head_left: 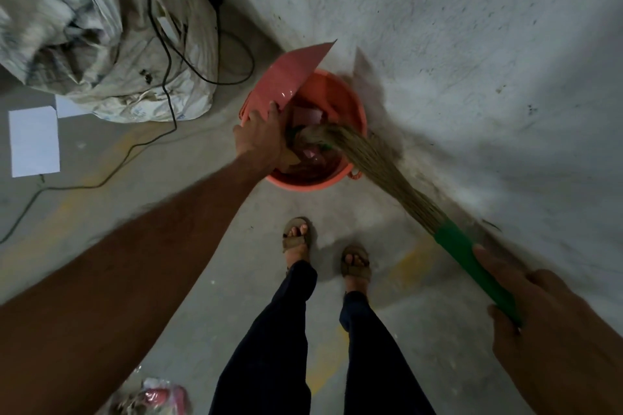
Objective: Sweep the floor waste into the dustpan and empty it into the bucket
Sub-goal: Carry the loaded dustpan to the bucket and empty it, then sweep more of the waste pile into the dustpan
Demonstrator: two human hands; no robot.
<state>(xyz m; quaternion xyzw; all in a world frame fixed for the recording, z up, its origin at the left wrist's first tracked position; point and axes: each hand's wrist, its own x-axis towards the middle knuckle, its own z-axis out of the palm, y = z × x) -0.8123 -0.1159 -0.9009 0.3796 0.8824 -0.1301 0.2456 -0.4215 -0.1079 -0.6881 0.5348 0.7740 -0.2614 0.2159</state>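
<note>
The left arm point(135, 263) is nearest the camera, a long arm reaching up and away to the bucket point(350, 101). The legs and two feet stand just below the bucket.

The big sack point(84, 27) lies to the far left, well apart from the bucket. A black cord point(161, 54) runs over it and down across the floor point(202, 296).

The broom point(387, 175) is the long thing here. It runs from the right hand point(539, 307) at the low right up and left to the bucket. Its brush end is down inside the bucket, among the waste point(308, 116). The right hand is curled round the green handle.

The bucket is orange and sits by the wall. The pink dustpan point(296, 74) is tipped up on its edge over the bucket's left rim. The left hand point(261, 138) grips its low end with curled fingers. This hand is the nearer one to the bucket.

It looks like the tipping step, so the brush may need to wipe the pan clean.

There is one bucket, one dustpan, one broom, one sack, two white papers point(33, 141) and a small trash pile point(158, 396) at the low left.
</note>
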